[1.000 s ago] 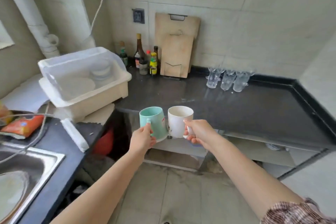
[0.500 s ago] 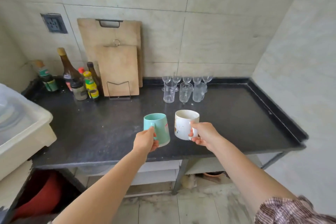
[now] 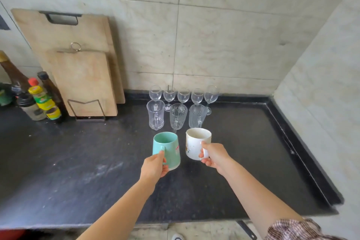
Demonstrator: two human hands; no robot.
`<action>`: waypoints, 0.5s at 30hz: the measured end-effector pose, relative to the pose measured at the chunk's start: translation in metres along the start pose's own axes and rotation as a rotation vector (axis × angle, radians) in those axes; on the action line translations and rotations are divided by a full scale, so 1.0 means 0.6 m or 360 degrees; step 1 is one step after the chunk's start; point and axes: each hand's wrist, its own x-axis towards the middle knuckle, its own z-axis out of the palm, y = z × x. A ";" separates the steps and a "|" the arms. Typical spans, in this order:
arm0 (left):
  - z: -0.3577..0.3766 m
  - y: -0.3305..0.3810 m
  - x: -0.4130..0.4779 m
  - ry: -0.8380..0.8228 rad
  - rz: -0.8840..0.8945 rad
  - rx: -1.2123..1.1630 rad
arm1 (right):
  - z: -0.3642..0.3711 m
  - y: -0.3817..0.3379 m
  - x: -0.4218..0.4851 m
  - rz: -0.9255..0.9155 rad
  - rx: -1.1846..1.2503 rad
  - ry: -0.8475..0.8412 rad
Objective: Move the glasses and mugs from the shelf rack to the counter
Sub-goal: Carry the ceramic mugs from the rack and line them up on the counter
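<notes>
My left hand [image 3: 154,167] grips the handle of a mint-green mug [image 3: 169,147], held upright above the dark counter [image 3: 78,171]. My right hand [image 3: 214,155] grips the handle of a white mug [image 3: 194,142] just to its right. The two mugs hang side by side, a small gap between them. Right behind them three clear glass mugs [image 3: 177,116] stand in a row on the counter. Several wine glasses [image 3: 184,95] stand in a line against the back wall.
Two wooden cutting boards [image 3: 78,64] lean on the wall at the back left in a wire stand. Sauce bottles and jars [image 3: 41,99] cluster at the far left. A raised black rim [image 3: 303,152] edges the counter on the right, beside a tiled side wall.
The view has moved closer to the counter and both mugs have travelled forward over it, now hovering just in front of the row of glass mugs.
</notes>
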 end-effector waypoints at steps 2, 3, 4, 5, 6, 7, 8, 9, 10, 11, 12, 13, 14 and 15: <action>0.020 -0.005 0.011 0.0012 0.0035 -0.0019 | -0.007 0.000 0.030 0.0020 -0.0051 -0.0031; 0.027 -0.007 0.015 0.0020 0.0053 -0.0012 | -0.009 0.002 0.042 0.0029 -0.0069 -0.0052; 0.031 -0.010 0.018 0.0030 0.0071 0.0000 | -0.009 0.005 0.052 0.0037 -0.0076 -0.0072; 0.033 -0.013 0.021 0.0044 0.0084 0.0010 | -0.008 0.009 0.060 0.0046 -0.0077 -0.0092; 0.035 -0.016 0.025 0.0063 0.0091 0.0015 | -0.007 0.012 0.067 0.0053 -0.0070 -0.0115; 0.036 -0.018 0.029 0.0087 0.0095 0.0021 | -0.004 0.016 0.073 0.0059 -0.0054 -0.0139; 0.036 -0.021 0.033 0.0111 0.0097 0.0027 | 0.000 0.020 0.079 0.0063 -0.0026 -0.0165; 0.034 -0.025 0.036 0.0130 0.0103 0.0031 | 0.004 0.023 0.081 0.0059 0.0006 -0.0185; 0.032 -0.029 0.038 0.0146 0.0110 0.0036 | 0.009 0.027 0.082 0.0053 0.0030 -0.0201; 0.029 -0.033 0.041 0.0167 0.0115 0.0045 | 0.013 0.031 0.084 0.0048 0.0040 -0.0217; 0.025 -0.039 0.043 0.0186 0.0121 0.0055 | 0.018 0.034 0.084 0.0039 0.0041 -0.0232; 0.021 -0.043 0.045 0.0200 0.0131 0.0064 | 0.023 0.038 0.084 0.0025 0.0044 -0.0248; 0.017 -0.048 0.046 0.0209 0.0141 0.0070 | 0.028 0.040 0.084 0.0010 0.0050 -0.0260; 0.014 -0.051 0.048 0.0215 0.0146 0.0071 | 0.033 0.042 0.084 -0.0001 0.0056 -0.0270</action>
